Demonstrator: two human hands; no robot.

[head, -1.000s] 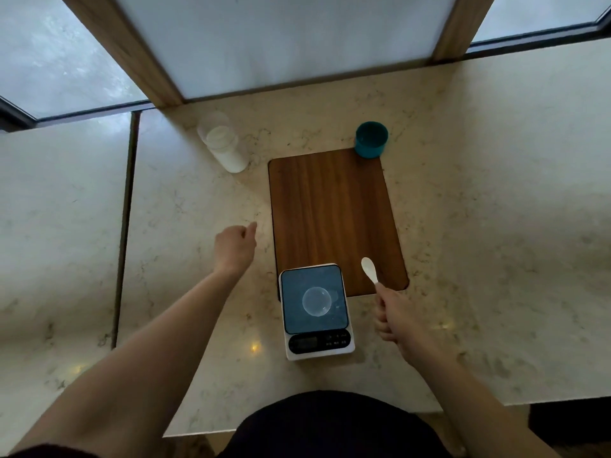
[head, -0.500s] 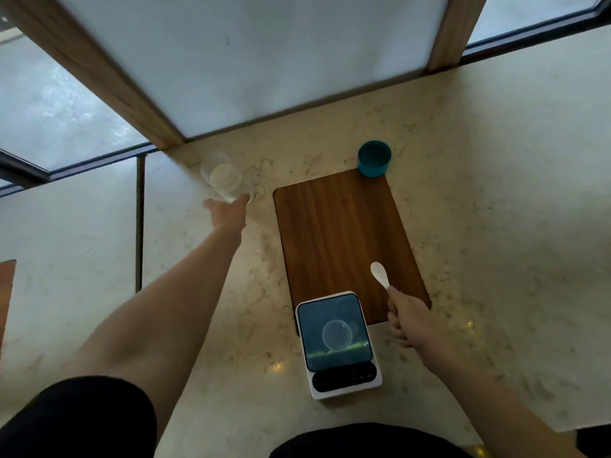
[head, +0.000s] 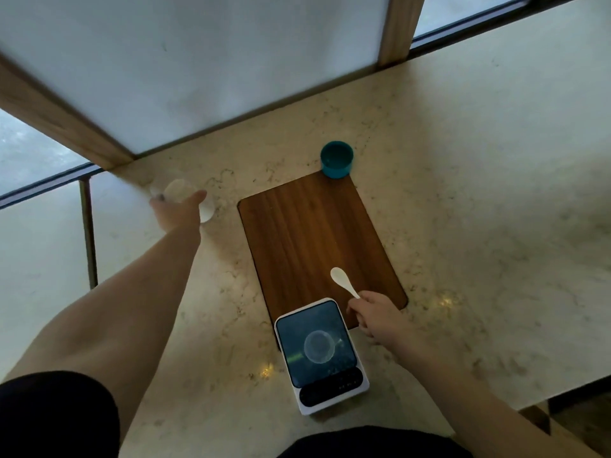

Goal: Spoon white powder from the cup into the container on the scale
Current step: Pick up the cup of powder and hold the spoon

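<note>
Left hand [head: 177, 209] is reaching out to the far left, thumb and fingers curling round the clear cup [head: 185, 196] of white powder – blurry, so can't tell if the grip is tight. Right hand [head: 377, 317] is pinching the white spoon [head: 344, 282] by its handle end, bowl pointing far-left over the wooden board [head: 317, 246]. The small clear container [head: 319, 346] is sitting centred on the scale [head: 322, 353], near edge of the board, just left of the right hand. Teal cup [head: 336, 159] is sitting at the board's far-right corner – on the marble counter [head: 479, 193].
</note>
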